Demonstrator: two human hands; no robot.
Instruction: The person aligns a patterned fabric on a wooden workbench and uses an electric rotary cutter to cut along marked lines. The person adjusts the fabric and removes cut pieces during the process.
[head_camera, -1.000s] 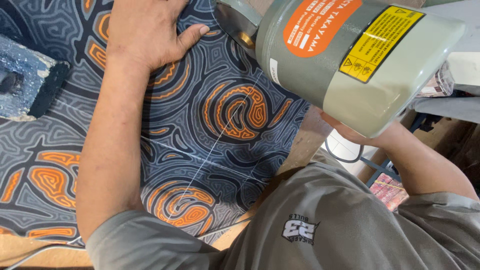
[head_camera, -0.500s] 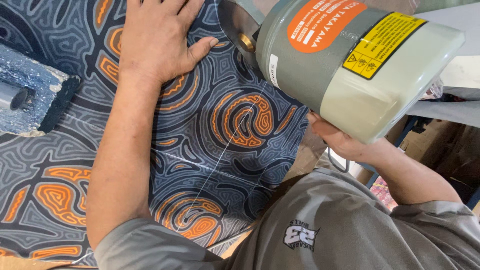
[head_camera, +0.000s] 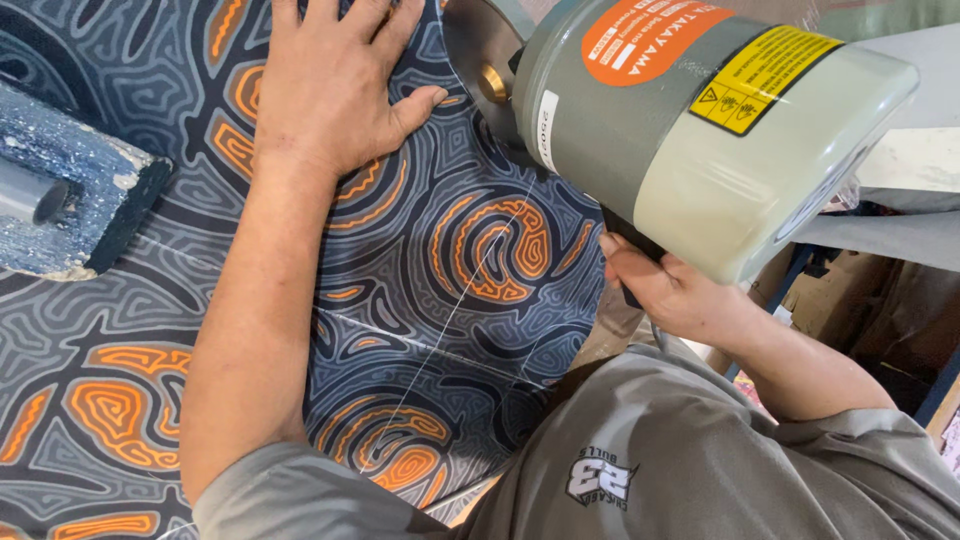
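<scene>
At the far left, a blue-grey weight block (head_camera: 70, 200) with a short metal handle is seen resting on the patterned fabric (head_camera: 430, 290), which is spread flat over the surface. The fabric is printed with dark blue, grey and orange swirls, and a thin pale line is drawn across it from near the cutting machine down toward the person's chest. Right of the block, the left hand (head_camera: 335, 85) is laid palm down on the fabric, fingers released and spread flat, nothing being grasped; the thumb is pointed toward the machine. Just right of that hand, the round blade (head_camera: 475, 55) of a grey-green electric cloth cutter (head_camera: 690, 130) is set against the fabric. Below the cutter's motor housing, the right hand (head_camera: 665, 290) is clenched around the machine's dark handle. The person's grey shirt (head_camera: 650, 460) is seen beneath the cutter.
</scene>
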